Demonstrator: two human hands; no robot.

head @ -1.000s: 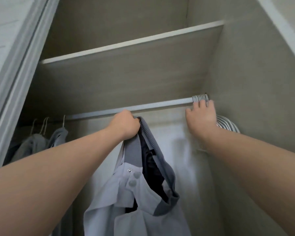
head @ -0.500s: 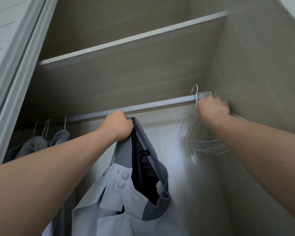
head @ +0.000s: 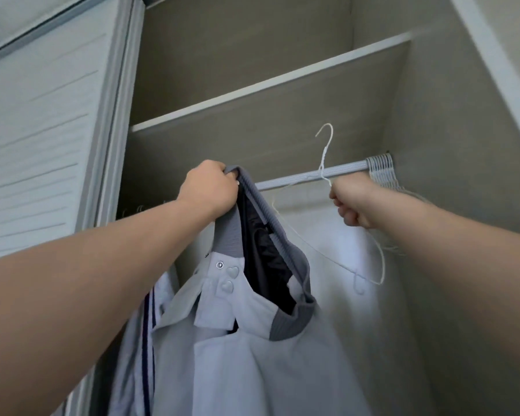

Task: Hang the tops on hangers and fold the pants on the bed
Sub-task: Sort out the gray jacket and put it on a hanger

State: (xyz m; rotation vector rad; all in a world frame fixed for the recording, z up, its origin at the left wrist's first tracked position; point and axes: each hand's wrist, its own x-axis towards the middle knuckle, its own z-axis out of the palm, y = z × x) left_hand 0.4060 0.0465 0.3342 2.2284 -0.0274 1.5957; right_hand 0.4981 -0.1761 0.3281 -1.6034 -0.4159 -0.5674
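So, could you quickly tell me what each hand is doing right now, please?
Left hand: gripping the jacket by its grey collar.
Right hand: closed around a white wire hanger.

Looks like a home, at an open wardrobe (head: 237, 40) with beige wood-grain inside. Has a shelf (head: 282, 115) across the upper part and a grey ribbed hanging rail (head: 288, 179) just under it. Keeps a bunch of pale wire hangers (head: 379, 168) at the right end of the rail, against the side wall (head: 463, 205). Closes on the left with a white slatted sliding door (head: 42, 145).
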